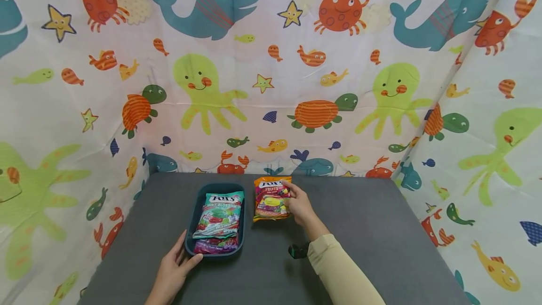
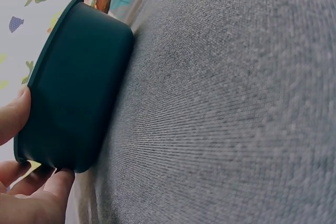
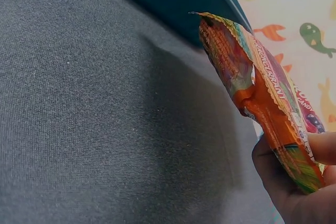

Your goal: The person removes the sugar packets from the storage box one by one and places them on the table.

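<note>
Just right of the tub [image 2: 76, 82] the left hand [image 1: 172, 267] grips, the right hand [image 1: 301, 206] pinches the orange pack [image 1: 271, 200], seemingly off the counter [image 1: 364, 229].

An orange bag [image 1: 271, 204], lower centre of the head view, is in the right hand [image 1: 302, 207]; just left, an upright teal tub [image 1: 222, 187], the left hand [image 1: 172, 267] gripping it, has a green bag [image 1: 220, 215] overlapping a purple bag [image 1: 216, 245].

From my feed I make out a long, plain, pale-yellow sleeve [image 1: 345, 269] on the right arm, lightly creased and snug toward the wrist. Beside its end I see a small black device [image 1: 298, 251]. The left hand [image 1: 171, 267] and right hand [image 1: 302, 207] are bare.
</note>
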The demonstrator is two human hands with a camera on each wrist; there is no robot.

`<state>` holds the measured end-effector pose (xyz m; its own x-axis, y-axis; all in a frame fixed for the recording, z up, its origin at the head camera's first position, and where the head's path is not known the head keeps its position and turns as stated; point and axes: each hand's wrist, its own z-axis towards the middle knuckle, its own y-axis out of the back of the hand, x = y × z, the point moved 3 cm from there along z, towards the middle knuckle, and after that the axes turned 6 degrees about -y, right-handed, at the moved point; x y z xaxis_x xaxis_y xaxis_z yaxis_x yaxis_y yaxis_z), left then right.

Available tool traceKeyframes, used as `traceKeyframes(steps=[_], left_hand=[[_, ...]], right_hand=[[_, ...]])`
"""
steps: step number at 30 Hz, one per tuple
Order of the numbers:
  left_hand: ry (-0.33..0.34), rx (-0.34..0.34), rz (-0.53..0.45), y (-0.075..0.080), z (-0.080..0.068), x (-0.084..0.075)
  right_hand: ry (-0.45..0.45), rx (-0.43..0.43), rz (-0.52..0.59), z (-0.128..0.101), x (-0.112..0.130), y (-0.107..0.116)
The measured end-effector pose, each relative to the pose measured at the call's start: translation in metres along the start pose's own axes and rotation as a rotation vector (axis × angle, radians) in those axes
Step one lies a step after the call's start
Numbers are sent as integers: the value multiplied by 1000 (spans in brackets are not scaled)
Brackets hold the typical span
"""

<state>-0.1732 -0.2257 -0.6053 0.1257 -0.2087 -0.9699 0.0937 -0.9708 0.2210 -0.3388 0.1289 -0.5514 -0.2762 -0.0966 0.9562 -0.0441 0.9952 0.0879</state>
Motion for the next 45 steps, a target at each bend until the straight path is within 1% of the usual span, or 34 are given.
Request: traceKeyframes(steps=[7, 12, 20, 29, 33, 36, 42, 45], left_hand=[[18, 0, 17, 3, 1, -2], [14, 2, 36, 3, 2, -2], [7, -8, 8, 1, 1, -1], [-13, -10, 13, 2, 1, -2], [-9, -5, 13, 2, 1, -1], [3, 0, 18, 3, 1, 0], [11, 17, 44, 3, 2, 1], [8, 13, 45, 2, 1, 0]], right_hand=[[-2, 24, 3, 4, -1, -5], [-18, 11, 0, 11, -7, -7], [-23, 9, -20, 13, -13, -11], [-30, 5, -19, 16, -20, -10], [-30, 4, -31, 15, -21, -10], [-23, -11, -73, 15, -22, -10], [32, -114, -203, 18, -27, -6], [45, -133, -238, 18, -29, -5]])
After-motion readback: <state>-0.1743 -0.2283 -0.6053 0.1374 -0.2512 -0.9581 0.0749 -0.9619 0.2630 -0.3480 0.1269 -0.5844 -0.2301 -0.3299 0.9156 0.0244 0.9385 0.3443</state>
